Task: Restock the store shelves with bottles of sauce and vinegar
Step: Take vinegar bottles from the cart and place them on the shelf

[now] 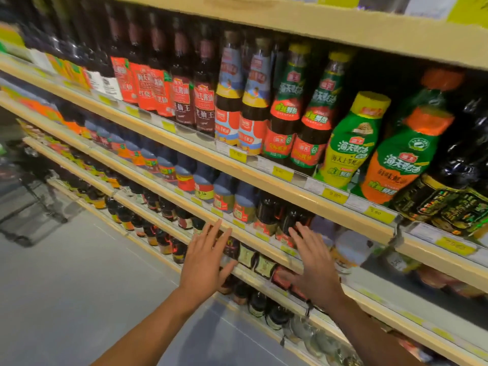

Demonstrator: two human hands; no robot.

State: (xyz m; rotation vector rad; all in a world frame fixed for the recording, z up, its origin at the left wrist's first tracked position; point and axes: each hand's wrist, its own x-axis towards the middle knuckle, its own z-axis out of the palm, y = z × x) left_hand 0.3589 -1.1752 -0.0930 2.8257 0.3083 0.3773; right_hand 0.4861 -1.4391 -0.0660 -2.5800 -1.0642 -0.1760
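Before a tiered store shelf [264, 180], reaching forward with both hands, palms down. Left hand [204, 260] hovering with fingers straight and spread, tips over the edge rail of a lower tier, gripping nothing. Right hand [314, 268] likewise flat and spread wide, grip fully open, holding nothing, lying in front of dark bottles with red labels [287, 225] on the middle tier; touching them or not, impossible to tell through the blur.

Standing upright in close rows along the upper tier: dark soy sauce bottles with red labels [203, 101], beside them bottles with blue and orange labels [250, 107], then dark bottles with green necks and yellow caps [311, 112]. Further right, leaning slightly, a green squeeze bottle with a yellow cap [348, 138], just beside a green and orange squeeze bottle with an orange cap [404, 154], and next to that large dark bottles with black and gold labels [454, 191].

Running along the tier edges, yellow price tags [334, 195]. Filling the tier below, blue-capped jars [224, 194] in a row. Sitting lower still, under the hands, small dark bottles with pale labels [261, 265]. Showing at the left, grey floor [66, 286] and a blurred dark cart frame [29, 207]
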